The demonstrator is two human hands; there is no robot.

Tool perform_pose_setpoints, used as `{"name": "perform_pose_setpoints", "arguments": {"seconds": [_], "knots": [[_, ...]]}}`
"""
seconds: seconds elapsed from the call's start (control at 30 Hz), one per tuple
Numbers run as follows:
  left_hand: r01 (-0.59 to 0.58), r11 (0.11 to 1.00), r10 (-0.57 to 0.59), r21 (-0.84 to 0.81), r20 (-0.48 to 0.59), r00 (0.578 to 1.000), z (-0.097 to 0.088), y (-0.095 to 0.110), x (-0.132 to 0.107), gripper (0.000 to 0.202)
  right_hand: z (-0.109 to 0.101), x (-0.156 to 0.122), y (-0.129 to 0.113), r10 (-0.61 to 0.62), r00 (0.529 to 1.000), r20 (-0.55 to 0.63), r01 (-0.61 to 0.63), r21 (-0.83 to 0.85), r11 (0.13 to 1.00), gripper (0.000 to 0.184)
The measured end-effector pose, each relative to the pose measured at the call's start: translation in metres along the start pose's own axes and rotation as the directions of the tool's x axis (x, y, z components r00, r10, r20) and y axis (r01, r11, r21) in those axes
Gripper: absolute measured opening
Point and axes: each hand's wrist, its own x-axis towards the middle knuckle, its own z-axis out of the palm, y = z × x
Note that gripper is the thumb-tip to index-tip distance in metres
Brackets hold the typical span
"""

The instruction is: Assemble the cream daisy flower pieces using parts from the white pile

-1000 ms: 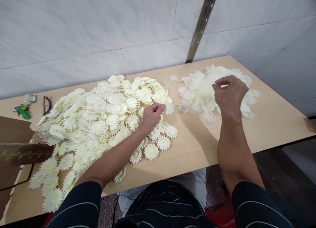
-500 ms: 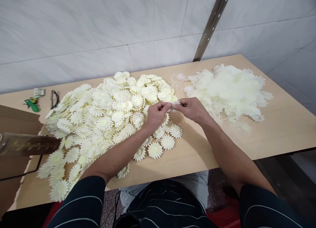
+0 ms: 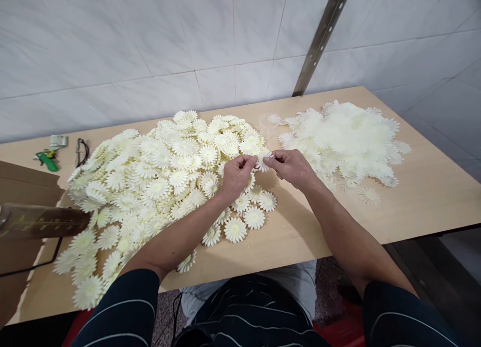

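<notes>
Between my two hands is a pale cream artificial flower [image 3: 263, 161] with many narrow petals. My left hand [image 3: 237, 174] pinches its left edge between thumb and finger. The right edge is gripped by my right hand [image 3: 292, 165], thumb on top and the other fingers curled under. Beneath and left of my left hand spreads a large heap of cream artificial flowers [image 3: 158, 187], several lying singly at its front right. Beyond my right hand lies a second pile of flat, paler flower petals [image 3: 345, 136].
A clear bottle with dark contents and yellow markings [image 3: 45, 221] juts in at the left beside a cardboard box [image 3: 22, 187]. Behind it lie a green tool [image 3: 47, 160] and a dark cord [image 3: 81, 151]. A metal post [image 3: 321, 41] stands against the tiled wall.
The flower between my hands has turned so its petals face up more plainly. My right fingers have opened slightly around its edge. The view has shifted a little.
</notes>
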Motion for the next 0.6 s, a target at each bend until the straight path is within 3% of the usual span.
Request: {"name": "perform_pose_setpoints", "arguments": {"seconds": [0.23, 0.43, 0.6], "knots": [[0.006, 1.000, -0.006, 0.008, 0.000, 1.000, 0.0023, 0.0066, -0.0019, 0.047, 0.0048, -0.0023, -0.0025, -0.034, 0.994, -0.105, 0.032, -0.017, 0.999, 0.071], [0.046, 0.997, -0.043, -0.066, 0.048, 0.998, 0.0019, 0.0076, -0.0027, 0.059, 0.0055, -0.0021, -0.0010, -0.049, 0.997, -0.063, 0.048, -0.010, 0.999, 0.081], [0.092, 0.987, -0.083, -0.129, 0.077, 0.994, 0.0015, 0.0075, -0.0025, 0.051, 0.0056, -0.0003, 0.0029, -0.005, 0.998, -0.056, 0.008, 0.049, 0.999, 0.083]]}}
